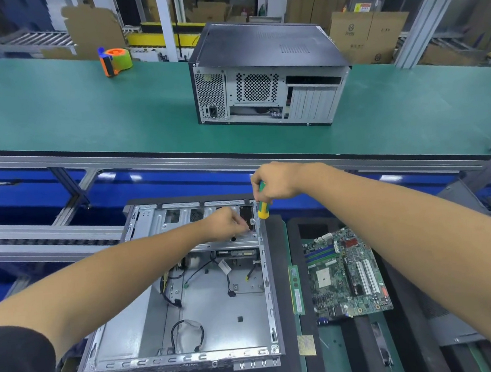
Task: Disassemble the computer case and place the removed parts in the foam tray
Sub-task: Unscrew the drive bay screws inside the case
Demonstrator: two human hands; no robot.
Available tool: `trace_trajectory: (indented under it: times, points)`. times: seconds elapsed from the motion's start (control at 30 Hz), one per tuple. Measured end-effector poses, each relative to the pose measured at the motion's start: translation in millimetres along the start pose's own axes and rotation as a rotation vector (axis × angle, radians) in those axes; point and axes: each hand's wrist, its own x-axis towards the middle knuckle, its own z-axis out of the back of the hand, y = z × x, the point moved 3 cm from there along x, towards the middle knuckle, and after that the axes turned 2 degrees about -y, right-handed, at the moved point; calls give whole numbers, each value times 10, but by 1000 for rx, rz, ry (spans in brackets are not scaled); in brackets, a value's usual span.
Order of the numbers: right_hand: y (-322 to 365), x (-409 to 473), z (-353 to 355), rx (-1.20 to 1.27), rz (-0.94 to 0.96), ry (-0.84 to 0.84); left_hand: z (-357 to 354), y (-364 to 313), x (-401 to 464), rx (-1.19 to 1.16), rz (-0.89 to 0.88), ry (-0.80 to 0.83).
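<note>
We see the open computer case [189,296] lying on its side at the near edge of the workbench, its side panel off and loose black cables [189,335] trailing over its bare metal floor. At the case's far right corner, our right hand [277,182] grips a screwdriver [262,206] with a green and yellow handle, fingers curled round the handle, the shaft pointing down along the case's right wall. Our left hand [227,223] reaches into the same corner, its fingers bunched on a small part at the drive bracket [231,241]; we cannot tell what exactly they pinch.

Just beside the case's right wall lies the black foam tray [295,232]. In it rests a green motherboard [345,272], and a memory stick [296,290] sits in the narrow slot between the motherboard and the case. A square processor chip [306,345] lies near the tray's near left corner.

Further back, on the long green conveyor surface [81,111], a second, closed computer case [266,73] stands with its rear panel facing us, right of the middle. An orange and green tape dispenser [115,60] sits near the far edge of that surface, well apart to the left. Cardboard boxes [367,33] are stacked behind it.
</note>
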Motion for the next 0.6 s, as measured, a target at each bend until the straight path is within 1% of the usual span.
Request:
trace_trajectory:
  times: [0.1,0.17,0.33,0.47,0.6]
  points:
    - [4,23,-6,-19,2,-31,-35,58,-58,-211,112,20]
    - [19,43,-4,-14,2,-37,-74,-4,-90,-252,96,73]
    - [69,75,6,-30,-3,-35,-131,-157,-117,96,-58,90]
    - [92,77,-2,-40,-5,-34,-165,-161,-121,360,-65,86]
    - [82,51,-5,-31,-6,-40,-261,-208,-110,612,-60,123]
